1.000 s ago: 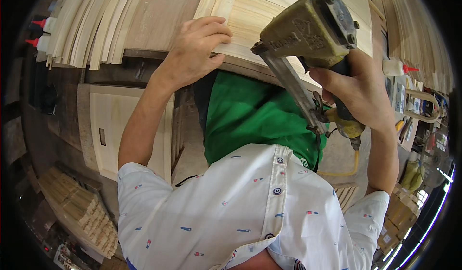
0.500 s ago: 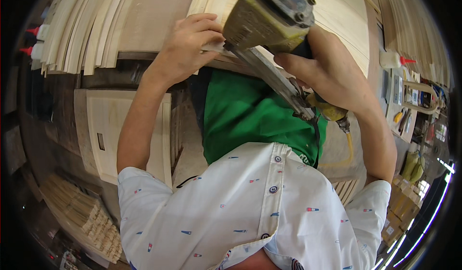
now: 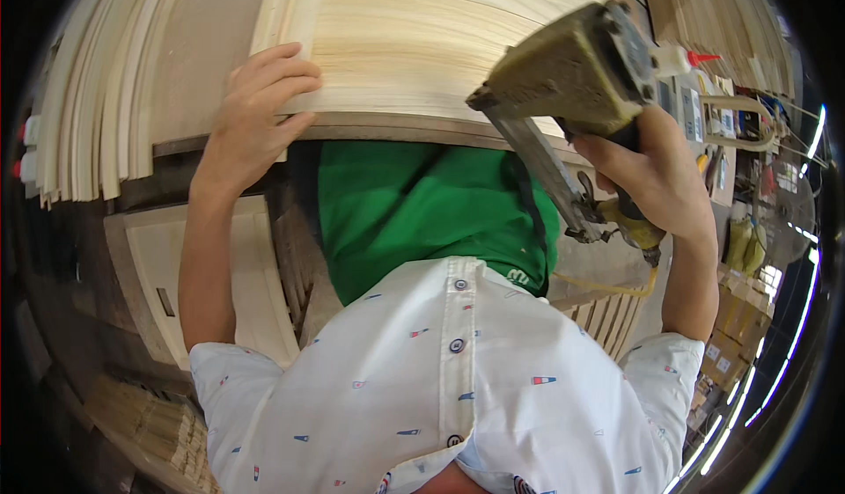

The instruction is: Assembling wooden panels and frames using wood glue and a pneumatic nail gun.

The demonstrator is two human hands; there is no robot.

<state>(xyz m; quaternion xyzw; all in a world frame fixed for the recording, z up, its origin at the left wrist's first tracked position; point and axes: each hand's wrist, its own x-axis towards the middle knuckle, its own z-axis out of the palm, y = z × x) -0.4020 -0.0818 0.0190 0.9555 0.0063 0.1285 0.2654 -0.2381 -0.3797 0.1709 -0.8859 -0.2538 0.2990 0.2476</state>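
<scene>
Pale wood, the panel (image 3: 440,45) lay flat under my left hand (image 3: 255,120), fingers spread and pressing its near edge. My right hand (image 3: 656,177) was wrapped tight around the nailer (image 3: 572,72), its nose just right of those fingers, grain running crosswise.

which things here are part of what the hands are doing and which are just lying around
In use: left hand pressing on the pale wooden panel; right hand gripping the nail gun.

Lying about: stacked wood strips, glue bottle, framed panel below the bench.
</scene>
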